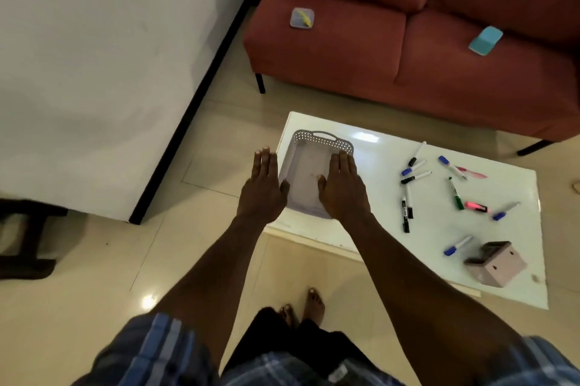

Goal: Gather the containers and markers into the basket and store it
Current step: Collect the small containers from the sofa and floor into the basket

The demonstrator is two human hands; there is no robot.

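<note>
A grey perforated basket point(309, 147) sits on the left end of a low white table point(376, 228). My left hand point(262, 188) hovers flat and open by the basket's left side. Over the basket's right side my right hand point(343, 188) is stretched out, open, palm down. Several markers point(417, 177) with blue, black and green caps lie scattered on the table's right half, with a pink highlighter point(475, 206) among them. A pink pen holder point(496, 263) lies tipped near the front right corner. A clear square container point(302, 18) and a teal container point(486, 40) rest on the sofa.
The red sofa point(408, 49) stands behind the table, on thin black legs. A white wall with a black skirting strip point(191, 106) runs along the left. A dark wooden furniture piece point(22, 238) is at the far left. My bare feet point(303, 307) stand on the tiled floor.
</note>
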